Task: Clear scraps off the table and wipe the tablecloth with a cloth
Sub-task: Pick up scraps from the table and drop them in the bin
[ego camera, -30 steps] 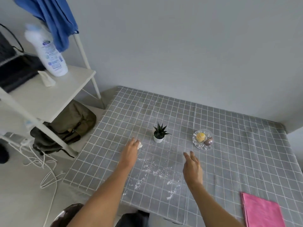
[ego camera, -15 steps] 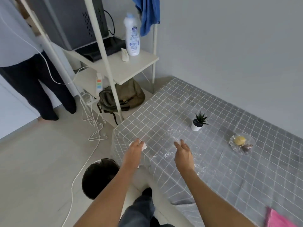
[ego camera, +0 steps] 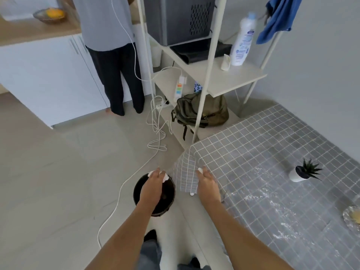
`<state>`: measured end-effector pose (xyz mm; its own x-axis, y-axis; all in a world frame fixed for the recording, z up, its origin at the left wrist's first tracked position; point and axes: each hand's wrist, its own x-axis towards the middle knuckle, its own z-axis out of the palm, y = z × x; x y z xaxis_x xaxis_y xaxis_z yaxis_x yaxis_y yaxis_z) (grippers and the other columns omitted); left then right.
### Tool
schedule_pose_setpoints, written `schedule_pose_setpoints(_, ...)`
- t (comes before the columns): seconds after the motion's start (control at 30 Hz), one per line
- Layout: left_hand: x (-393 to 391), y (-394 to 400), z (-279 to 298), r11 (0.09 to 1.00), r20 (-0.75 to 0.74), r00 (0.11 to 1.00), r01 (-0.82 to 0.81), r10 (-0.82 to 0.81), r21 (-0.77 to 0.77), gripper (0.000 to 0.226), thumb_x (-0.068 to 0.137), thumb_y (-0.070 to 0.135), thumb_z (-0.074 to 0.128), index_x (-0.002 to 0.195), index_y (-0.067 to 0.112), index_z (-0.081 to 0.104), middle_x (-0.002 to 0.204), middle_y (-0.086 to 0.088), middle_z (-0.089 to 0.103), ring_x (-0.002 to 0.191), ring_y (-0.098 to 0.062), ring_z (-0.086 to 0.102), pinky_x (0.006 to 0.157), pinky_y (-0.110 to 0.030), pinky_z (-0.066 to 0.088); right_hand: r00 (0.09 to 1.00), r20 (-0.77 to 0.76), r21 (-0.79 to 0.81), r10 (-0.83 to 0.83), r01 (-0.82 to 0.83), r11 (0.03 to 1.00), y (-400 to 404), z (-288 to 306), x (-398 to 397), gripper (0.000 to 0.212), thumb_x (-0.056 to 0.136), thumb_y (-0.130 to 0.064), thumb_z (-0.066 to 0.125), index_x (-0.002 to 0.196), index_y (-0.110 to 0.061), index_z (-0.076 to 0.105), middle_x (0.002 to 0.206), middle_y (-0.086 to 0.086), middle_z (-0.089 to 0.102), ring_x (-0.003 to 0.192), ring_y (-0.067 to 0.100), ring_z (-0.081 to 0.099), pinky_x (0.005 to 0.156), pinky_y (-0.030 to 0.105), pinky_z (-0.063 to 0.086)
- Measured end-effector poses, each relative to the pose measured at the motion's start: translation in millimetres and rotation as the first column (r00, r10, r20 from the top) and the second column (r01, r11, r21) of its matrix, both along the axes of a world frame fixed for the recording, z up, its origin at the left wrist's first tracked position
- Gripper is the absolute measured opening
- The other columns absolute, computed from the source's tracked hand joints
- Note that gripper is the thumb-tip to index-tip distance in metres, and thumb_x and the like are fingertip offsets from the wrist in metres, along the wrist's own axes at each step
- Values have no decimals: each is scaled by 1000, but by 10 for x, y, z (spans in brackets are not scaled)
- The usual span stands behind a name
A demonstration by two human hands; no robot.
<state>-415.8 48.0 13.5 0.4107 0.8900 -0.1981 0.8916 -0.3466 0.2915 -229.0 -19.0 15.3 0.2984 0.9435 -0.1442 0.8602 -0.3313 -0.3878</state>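
Table at right of frame, covered by a grey tablecloth with white grid lines, its near-left corner hanging in a fold; on it: scattered white crumbs across the centre, a small potted plant in a white pot at right, and a glass dish cut by the right edge. Pale tiled floor at left carries a dark round bin, looped white cables and an olive backpack.
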Motion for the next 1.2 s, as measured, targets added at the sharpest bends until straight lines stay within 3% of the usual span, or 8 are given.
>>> schedule_pose_setpoints(0.17, -459, 268, -154, 997, 14, 998, -65, 66, -45, 55, 95, 3, 41, 147, 19, 31, 157, -2, 20, 140, -21, 31, 106, -32, 36, 997, -1, -31, 80, -80, 996, 388, -119, -459, 58, 90, 10, 40, 141, -16, 38, 155, 10, 23, 143, 26, 20, 106, 35, 37)
schedule_pose_setpoints(0.37, -916, 619, -480, 990, 7, 997, -73, 74, -122, 54, 95, 5, 43, 147, 15, 32, 156, -6, 23, 140, -24, 31, 108, -36, 37, 993, -27, -58, 117, -118, 991, 741, -338, -950, 52, 94, 2, 43, 142, -16, 38, 154, 10, 25, 142, 25, 23, 111, 33, 32)
schedule_pose_setpoints(0.77, -1223, 911, -1272, 974, -5, 998, -68, 69, -215, 61, 96, 3, 45, 150, 17, 22, 158, -5, 17, 141, -18, 27, 107, -28, 36, 986, -36, -208, 162, -165, 964, 1146, -1110, -1343, 52, 95, 1, 43, 144, -16, 37, 155, 14, 24, 142, 28, 25, 113, 33, 27)
schedule_pose_setpoints(1.0, -1265, 1095, -1761, 963, 7, 991, -125, 131, -239, 59, 95, 5, 47, 149, 17, 26, 157, -5, 21, 139, -21, 31, 106, -30, 38, 976, -54, -252, 210, -217, 943, 1459, -1811, -1461, 48, 95, -4, 46, 141, -15, 42, 152, 16, 31, 137, 30, 35, 108, 37, 38)
schedule_pose_setpoints(1.1, -1332, 1117, -1951, 957, -3, 987, -159, 163, -243, 58, 95, 4, 47, 148, 16, 28, 156, -7, 23, 139, -22, 32, 107, -31, 37, 955, -29, -323, 297, -290, 901, 1520, -2118, -1508, 48, 99, -21, 43, 146, -21, 34, 157, 14, 19, 145, 31, 15, 115, 39, 27)
schedule_pose_setpoints(1.2, -1375, 1129, -2108, 948, -8, 980, -196, 201, -249, 56, 96, 4, 47, 148, 16, 29, 156, -7, 25, 139, -23, 33, 108, -32, 36, 970, -77, -368, 232, -243, 898, 1556, -2270, -1502, 62, 98, -32, 44, 151, -32, 11, 159, 14, 0, 145, 37, 2, 114, 50, 23)
